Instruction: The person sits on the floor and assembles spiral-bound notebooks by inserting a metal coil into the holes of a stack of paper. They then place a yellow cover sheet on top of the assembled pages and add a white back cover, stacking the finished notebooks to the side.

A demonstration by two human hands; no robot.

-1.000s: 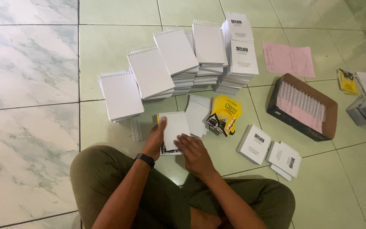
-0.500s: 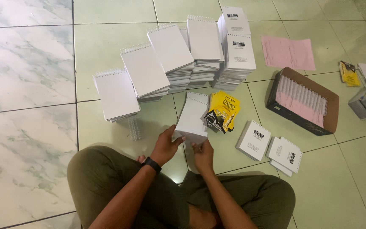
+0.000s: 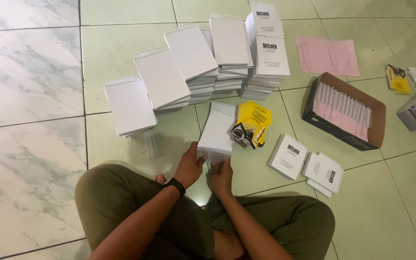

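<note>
- Down on the pale green tiled floor [image 3: 371, 216], a person sits cross-legged, with both hands at the near end of a small white notepad [image 3: 216, 132].
- Left hand [image 3: 189, 166], with a black band on its wrist, closes its fingers on the notepad's lower left corner.
- Right hand [image 3: 221, 174] grips the lower edge just beside it, so both hands hold the same pad.
- That notepad is a plain white, upright rectangle with a blank face and a wire spiral binding along its far, top edge; it sits tilted slightly to the right, and whether its far end rests on the tiles cannot be told.
- Touching its right side lies a yellow and black packet [image 3: 253, 124].
- Beyond it stand stacks of white spiral notepads [image 3: 193, 62] in an arc, some with blank faces and the rightmost with dark print on the cover.
- Left of the held pad, a loose binding coil [image 3: 151, 144] lies on the tiles.
- To the right lie printed notepads [image 3: 289, 156], a dark box of pink sheets and coils [image 3: 345, 110], and a pink paper sheet [image 3: 327, 55].
</note>
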